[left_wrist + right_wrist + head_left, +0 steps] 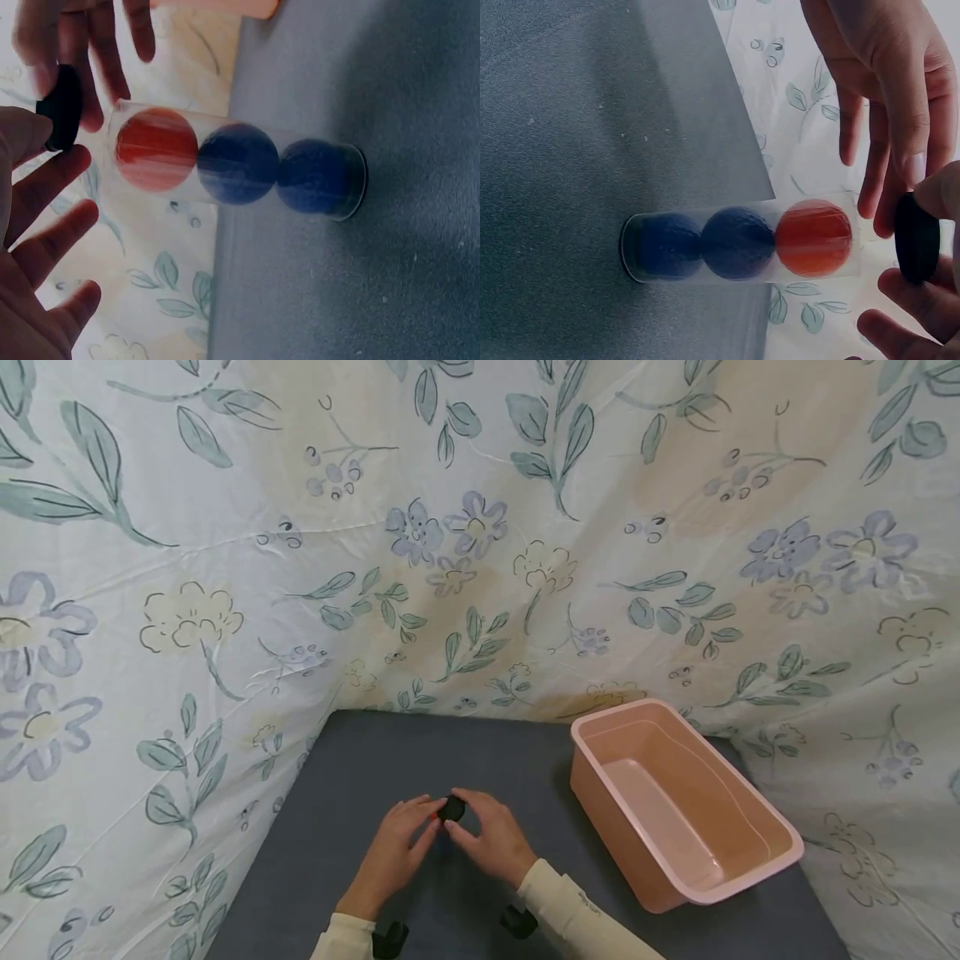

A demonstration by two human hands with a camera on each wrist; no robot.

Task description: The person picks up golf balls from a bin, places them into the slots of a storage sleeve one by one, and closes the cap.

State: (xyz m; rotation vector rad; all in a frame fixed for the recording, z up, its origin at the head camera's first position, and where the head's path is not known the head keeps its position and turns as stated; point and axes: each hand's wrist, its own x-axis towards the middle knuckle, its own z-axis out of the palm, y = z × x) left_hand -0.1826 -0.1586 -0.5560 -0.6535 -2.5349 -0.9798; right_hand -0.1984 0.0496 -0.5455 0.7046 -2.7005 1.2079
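Note:
Both hands meet over the middle of the dark table. A black round cap (452, 808) is pinched between thumb and fingers of my left hand (393, 852) and of my right hand (495, 839). Just below the cap, apart from it, a clear tube (289, 137) stands upright on the table, its upper end uncovered. Stacked inside are an orange-red ball (814, 238) on top and two dark blue balls (739, 243) beneath. The other fingers of both hands are spread. In the head view the tube is mostly hidden by the hands and cap.
A pink rectangular bin (622, 827) stands on the right side of the dark table (375, 760). Flower-patterned cloth (480, 635) hangs behind and beside the table. Black wrist straps (517, 921) show near the cream sleeves.

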